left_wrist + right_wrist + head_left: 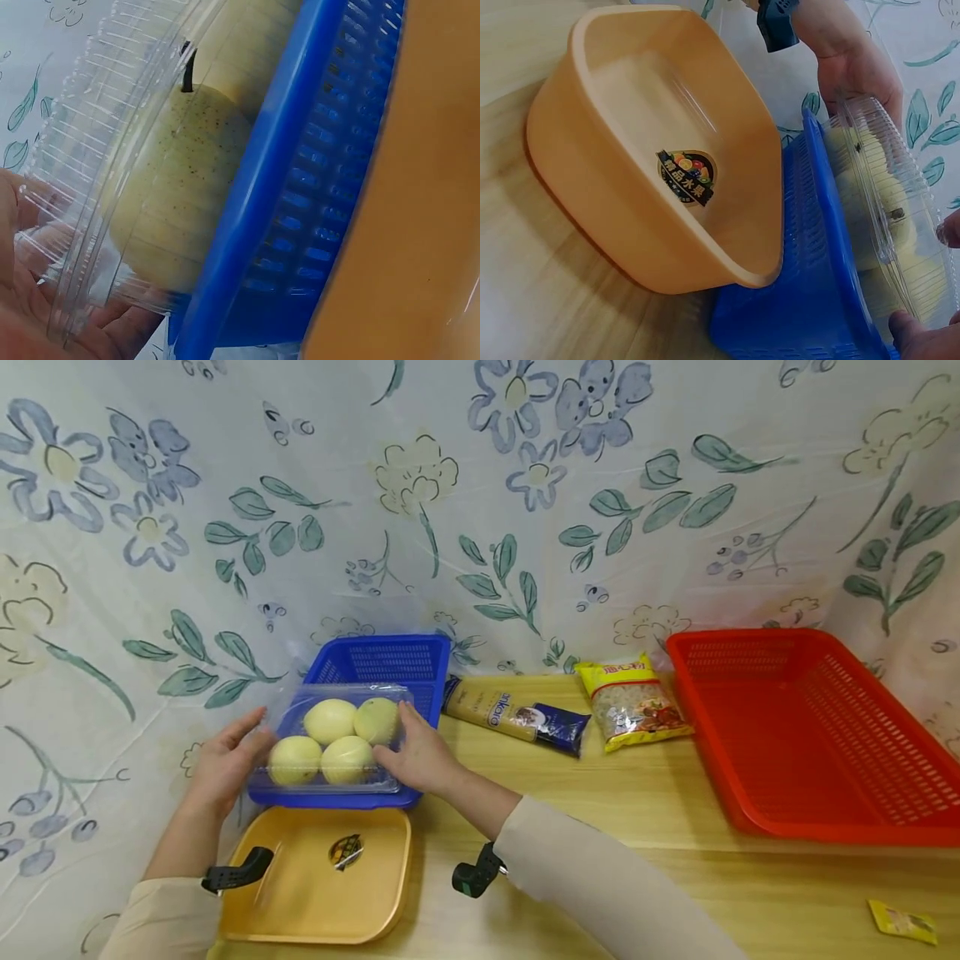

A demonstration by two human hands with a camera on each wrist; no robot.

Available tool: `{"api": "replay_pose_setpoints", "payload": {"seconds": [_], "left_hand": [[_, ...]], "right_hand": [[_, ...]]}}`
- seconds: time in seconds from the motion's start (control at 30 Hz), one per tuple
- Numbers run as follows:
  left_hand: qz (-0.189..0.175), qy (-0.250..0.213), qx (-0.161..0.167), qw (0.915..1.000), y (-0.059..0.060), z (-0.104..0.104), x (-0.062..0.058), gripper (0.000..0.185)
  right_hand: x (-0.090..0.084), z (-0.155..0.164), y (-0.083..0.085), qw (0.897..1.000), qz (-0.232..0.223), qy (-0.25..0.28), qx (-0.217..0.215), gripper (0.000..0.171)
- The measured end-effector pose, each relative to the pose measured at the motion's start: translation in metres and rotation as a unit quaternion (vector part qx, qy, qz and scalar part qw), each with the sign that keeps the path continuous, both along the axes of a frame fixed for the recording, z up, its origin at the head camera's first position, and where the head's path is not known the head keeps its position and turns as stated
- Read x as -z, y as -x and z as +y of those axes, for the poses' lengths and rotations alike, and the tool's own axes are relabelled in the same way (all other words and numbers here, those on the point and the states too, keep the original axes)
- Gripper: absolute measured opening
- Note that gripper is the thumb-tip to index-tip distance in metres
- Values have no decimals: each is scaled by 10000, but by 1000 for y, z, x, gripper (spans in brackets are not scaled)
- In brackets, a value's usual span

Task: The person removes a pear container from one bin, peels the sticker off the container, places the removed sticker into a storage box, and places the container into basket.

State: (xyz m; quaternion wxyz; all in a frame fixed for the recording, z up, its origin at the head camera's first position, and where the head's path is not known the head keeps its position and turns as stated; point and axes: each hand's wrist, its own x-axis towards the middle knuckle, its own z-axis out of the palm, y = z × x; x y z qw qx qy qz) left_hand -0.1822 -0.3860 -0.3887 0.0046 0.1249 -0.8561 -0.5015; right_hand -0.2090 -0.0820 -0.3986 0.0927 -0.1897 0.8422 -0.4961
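Observation:
A clear plastic clamshell box (318,784) holding several pale yellow pears (330,721) sits at the top of a blue basket (378,652), over its front part. My left hand (225,764) grips the box's left end, its fingers partly seen through the ribbed plastic in the left wrist view. At the right end my right hand (420,750) holds the box, thumb along the near side and fingers over the far side. Dark stems and speckled skin show on a pear (180,172) close up. Most of the basket's inside is hidden beneath the box.
An orange basin (300,893) with a fruit sticker stands in front of the blue basket. To the right lie a pasta packet (517,714) and a yellow food bag (633,706). A large red basket (787,760) is farther right, with a small yellow packet (903,921) near it.

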Motion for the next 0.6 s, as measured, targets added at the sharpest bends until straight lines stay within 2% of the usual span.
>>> {"api": "replay_pose_setpoints", "payload": {"seconds": [0.23,0.4,0.6], "left_hand": [[332,519,115,9980,0,9,3,66],[437,476,217,9977,5,14,6,64],[560,550,79,9969,11,15,12,62]], "right_hand": [[1,1,-2,9997,-147,68,165,85],[2,2,-3,9993,-230,86,296,83],[4,4,-3,9993,-160,55,330,81]]}}
